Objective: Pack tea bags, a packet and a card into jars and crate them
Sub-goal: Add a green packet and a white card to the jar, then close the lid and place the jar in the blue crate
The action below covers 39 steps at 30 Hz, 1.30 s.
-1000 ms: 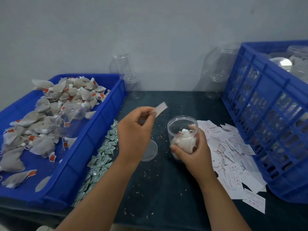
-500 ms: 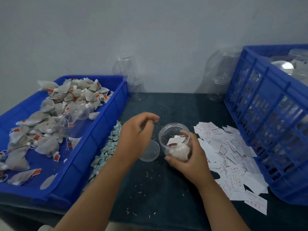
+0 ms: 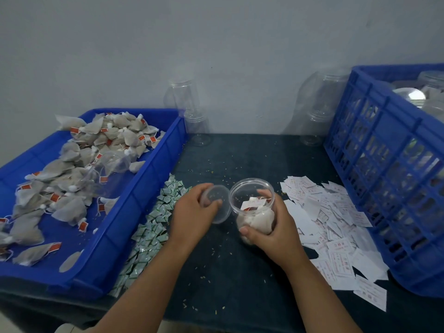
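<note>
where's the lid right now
Head view, centre of the table: the left hand holds the lid just left of the open jar that the right hand grips, between the packets and the cards.

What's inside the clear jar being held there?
White tea bags sit low in the jar, a white card on top. The right hand covers part, so any packet is unseen.

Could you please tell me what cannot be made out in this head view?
Head view:
Print on the cards: too small, blurred.
Lower part of the jar: covered by the right hand.
Contents of the crate: behind its lattice wall, cut off by the right edge.
Left end of the tray: cut off by the frame edge.
</note>
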### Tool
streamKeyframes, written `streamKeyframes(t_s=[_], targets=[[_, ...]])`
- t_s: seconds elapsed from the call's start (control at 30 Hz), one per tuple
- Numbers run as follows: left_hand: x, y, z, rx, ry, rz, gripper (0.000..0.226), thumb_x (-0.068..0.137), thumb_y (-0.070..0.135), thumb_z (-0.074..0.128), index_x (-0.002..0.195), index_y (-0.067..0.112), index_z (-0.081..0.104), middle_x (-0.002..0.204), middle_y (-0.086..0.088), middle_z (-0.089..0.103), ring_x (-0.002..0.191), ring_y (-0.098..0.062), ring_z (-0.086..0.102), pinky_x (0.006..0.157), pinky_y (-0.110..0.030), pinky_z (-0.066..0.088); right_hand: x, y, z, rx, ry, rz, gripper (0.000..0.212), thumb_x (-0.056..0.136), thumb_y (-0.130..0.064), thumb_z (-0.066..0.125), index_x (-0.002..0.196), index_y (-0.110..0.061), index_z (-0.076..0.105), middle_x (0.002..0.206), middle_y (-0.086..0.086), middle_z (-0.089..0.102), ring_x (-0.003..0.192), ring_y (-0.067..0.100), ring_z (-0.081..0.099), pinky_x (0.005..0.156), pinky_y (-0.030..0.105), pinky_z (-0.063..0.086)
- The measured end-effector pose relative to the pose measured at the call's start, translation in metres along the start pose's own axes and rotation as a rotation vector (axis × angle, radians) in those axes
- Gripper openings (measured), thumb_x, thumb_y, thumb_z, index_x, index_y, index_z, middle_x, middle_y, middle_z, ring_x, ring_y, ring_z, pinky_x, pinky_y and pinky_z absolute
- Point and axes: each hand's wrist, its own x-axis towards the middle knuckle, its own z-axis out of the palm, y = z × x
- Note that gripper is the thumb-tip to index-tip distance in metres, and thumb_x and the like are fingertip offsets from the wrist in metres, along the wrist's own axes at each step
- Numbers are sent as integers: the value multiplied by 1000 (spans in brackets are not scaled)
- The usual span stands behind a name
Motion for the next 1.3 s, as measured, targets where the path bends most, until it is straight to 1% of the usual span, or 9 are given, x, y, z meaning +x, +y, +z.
streamKeyframes(t_s=[0.07,0.13,0.23,0.37,0.5,0.73,1.0,1.17,1.3], targets=[[0,12,-5,-138,14,52,9,95,31,73,104,31,73,93,17,72,86,3,66,77,-29,56,-1,2,1,-24,-47,2,85,66,-47,98,141,-43,56,133,-12,72,121,17,72,96,26,58],[-3,26,-10,-292,-65,69,5,101,30,66,106,29,68,99,16,72,91,0,68,80,-28,53,-1,2,3,-48,-81,11,87,64,-49,98,141,-45,56,132,-13,72,119,17,72,95,24,57],[-7,42,-21,-511,-291,123,35,99,46,62,132,36,56,122,23,67,111,-1,67,88,-24,58,-1,0,4,-66,-81,14,84,64,-48,98,138,-50,57,130,-14,73,118,15,73,93,19,57],[-10,51,-33,-58,-412,353,83,79,73,68,149,66,26,127,31,44,123,5,50,93,-7,44,0,-2,6,-100,-91,-3,81,69,-47,99,139,-46,58,127,-11,75,113,16,75,89,27,62],[-15,60,-28,275,-428,481,84,71,79,73,144,61,37,136,24,33,124,1,36,96,-18,36,-2,4,9,-199,-111,29,83,70,-48,98,141,-39,56,125,-13,75,108,13,76,87,42,65],[-23,74,-22,351,-441,374,65,89,53,67,146,44,37,138,10,41,126,-17,42,100,-30,37,-3,7,13,-231,-103,23,71,71,-41,93,134,-35,60,117,-12,75,104,15,75,83,49,64],[-28,83,-20,421,-451,425,76,80,59,73,144,41,36,133,11,39,123,-16,39,105,-36,41,-2,8,10,-162,-93,40,77,65,-41,86,138,-40,60,116,-16,74,104,11,72,88,38,62],[-29,82,-22,331,-374,640,63,78,58,80,133,37,56,127,14,47,119,-9,47,103,-35,43,-2,4,6,-19,-121,80,66,60,-33,87,123,-39,68,107,-9,78,93,10,77,71,26,60],[-19,78,-35,64,-537,732,37,91,48,73,118,24,74,128,10,61,123,-16,58,104,-39,46,0,0,4,155,-258,65,66,70,-26,92,132,-27,69,121,7,77,115,28,76,93,43,63]])
